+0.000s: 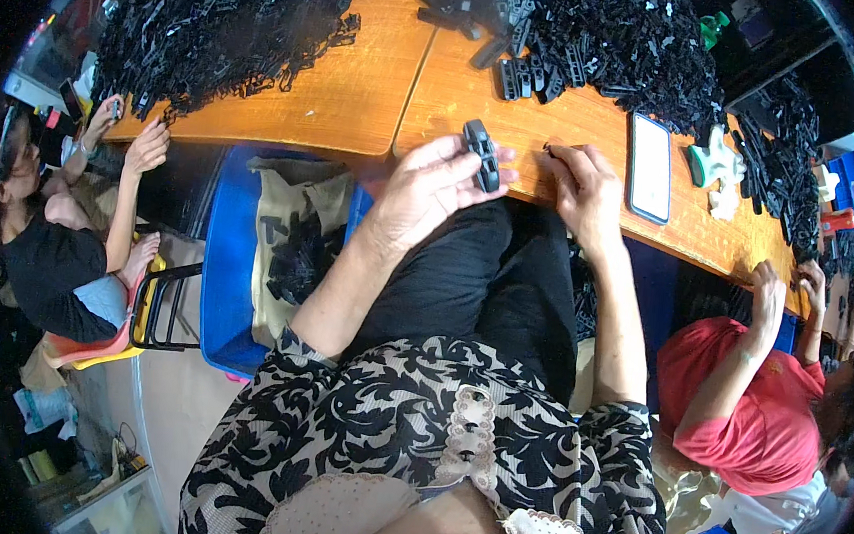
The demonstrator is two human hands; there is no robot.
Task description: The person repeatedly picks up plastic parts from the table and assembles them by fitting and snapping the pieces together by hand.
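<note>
Black plastic part (484, 157), wood-look bench (366, 82).
Part: smooth, slight sheen. Bench: orange-brown grain, semi-gloss, scuffed. Tub (223, 286): smooth blue plastic. Phone (649, 169): glossy screen. Trousers (436, 278): matt black cloth.

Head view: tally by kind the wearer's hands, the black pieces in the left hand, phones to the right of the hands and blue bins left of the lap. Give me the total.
Hands (left hand, right hand): 2
Black piece: 1
Phone: 1
Blue bin: 1
Total: 5

The part (481, 155) is black, the table (367, 77) orange-brown, the bin (226, 261) blue, the blouse (360, 412) black-and-cream, leaf-patterned.
</note>
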